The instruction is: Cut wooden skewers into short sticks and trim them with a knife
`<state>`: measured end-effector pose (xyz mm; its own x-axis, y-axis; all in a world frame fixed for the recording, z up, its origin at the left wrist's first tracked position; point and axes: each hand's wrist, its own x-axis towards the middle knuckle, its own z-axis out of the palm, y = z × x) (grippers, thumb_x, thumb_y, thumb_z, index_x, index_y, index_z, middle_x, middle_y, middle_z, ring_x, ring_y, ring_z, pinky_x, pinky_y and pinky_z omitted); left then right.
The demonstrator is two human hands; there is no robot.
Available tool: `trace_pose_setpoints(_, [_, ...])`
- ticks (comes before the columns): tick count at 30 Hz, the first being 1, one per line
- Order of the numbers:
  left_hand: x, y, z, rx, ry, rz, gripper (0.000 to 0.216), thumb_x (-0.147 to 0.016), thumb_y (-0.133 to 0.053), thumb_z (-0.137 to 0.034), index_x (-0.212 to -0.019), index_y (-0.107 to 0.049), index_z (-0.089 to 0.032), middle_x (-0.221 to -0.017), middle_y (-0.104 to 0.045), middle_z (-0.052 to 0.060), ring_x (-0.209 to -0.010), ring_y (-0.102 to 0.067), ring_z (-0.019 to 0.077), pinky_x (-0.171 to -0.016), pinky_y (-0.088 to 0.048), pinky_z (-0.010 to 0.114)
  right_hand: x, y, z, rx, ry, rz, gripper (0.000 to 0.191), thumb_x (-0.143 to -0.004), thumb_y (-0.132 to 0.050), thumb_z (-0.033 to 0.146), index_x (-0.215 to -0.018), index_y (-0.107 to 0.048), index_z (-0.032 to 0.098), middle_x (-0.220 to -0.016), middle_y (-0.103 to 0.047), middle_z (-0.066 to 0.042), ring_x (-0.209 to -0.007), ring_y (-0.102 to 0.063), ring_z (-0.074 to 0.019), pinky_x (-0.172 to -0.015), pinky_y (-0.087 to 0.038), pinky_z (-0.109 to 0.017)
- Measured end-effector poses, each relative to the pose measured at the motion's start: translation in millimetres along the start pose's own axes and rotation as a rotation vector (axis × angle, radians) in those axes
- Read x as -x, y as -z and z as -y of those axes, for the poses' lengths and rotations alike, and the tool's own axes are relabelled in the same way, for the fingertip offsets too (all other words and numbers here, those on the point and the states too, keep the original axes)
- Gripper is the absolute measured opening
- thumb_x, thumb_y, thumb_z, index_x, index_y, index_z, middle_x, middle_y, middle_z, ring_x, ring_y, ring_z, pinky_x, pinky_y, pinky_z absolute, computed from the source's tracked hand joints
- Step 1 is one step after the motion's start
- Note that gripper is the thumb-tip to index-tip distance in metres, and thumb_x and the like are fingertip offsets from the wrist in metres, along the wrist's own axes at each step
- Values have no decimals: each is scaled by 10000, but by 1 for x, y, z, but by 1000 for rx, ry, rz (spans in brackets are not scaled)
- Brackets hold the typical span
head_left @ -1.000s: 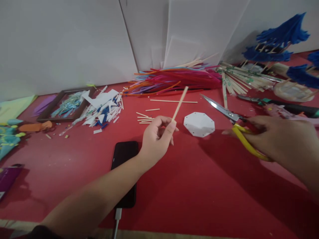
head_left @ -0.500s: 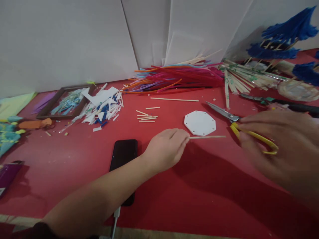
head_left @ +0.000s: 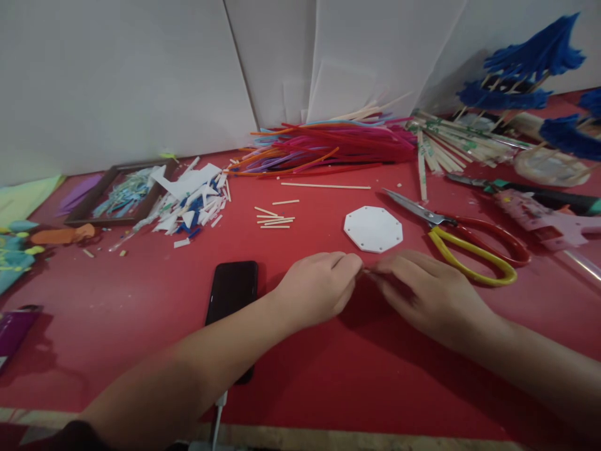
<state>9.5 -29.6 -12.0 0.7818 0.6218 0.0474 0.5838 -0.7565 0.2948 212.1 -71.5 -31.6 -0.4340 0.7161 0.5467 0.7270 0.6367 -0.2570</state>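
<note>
My left hand (head_left: 323, 285) and my right hand (head_left: 425, 297) meet fingertip to fingertip over the red table. Both are closed on a thin wooden stick (head_left: 367, 270); only a sliver of it shows between them. Just beyond my fingers lies a white octagonal piece (head_left: 373, 228) with small holes near its edge. To the right, scissors (head_left: 462, 244) with one yellow and one red handle rest on the table, blades pointing up and left. Left of the octagon is a small group of short cut sticks (head_left: 276, 219), and a longer stick (head_left: 325, 185) lies behind them.
A phone (head_left: 233, 291) with a cable lies under my left forearm. Pipe cleaners (head_left: 338, 145) are heaped along the back wall. White and blue scraps (head_left: 200, 203) and a framed tray (head_left: 84, 219) sit left. Pliers (head_left: 530, 191), a pink glue gun (head_left: 544, 219) and blue-roofed models (head_left: 530, 62) stand right.
My right hand has left the scissors, which now lie on the table. It has moved left to the stick in my left hand and closed on it. The view shifted slightly.
</note>
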Motion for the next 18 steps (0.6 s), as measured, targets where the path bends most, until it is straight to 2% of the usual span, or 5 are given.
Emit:
trace_pose_setpoints(7, [-2,7,-7,-164,61,132,189,-978,-404,-189,-1016,-586,-153,-901,-727,107,-807,-728,269,-613,-544,337,-1,-2,3,39,42,-2,189,-978,-462,174,-883,-622,210,-722,-700,-38,-624,-646,-165,-579,-495,-274])
trace_pose_setpoints(18, [-2,12,-12,-151,108,191,203,-975,-384,-188,-1058,-566,-145,-917,-734,116,-832,-743,297,-621,-562,372,-2,2,5,49,59,-8,203,-975,-440,156,-880,-614,201,-727,-712,-49,-619,-665,-168,-563,-515,-270])
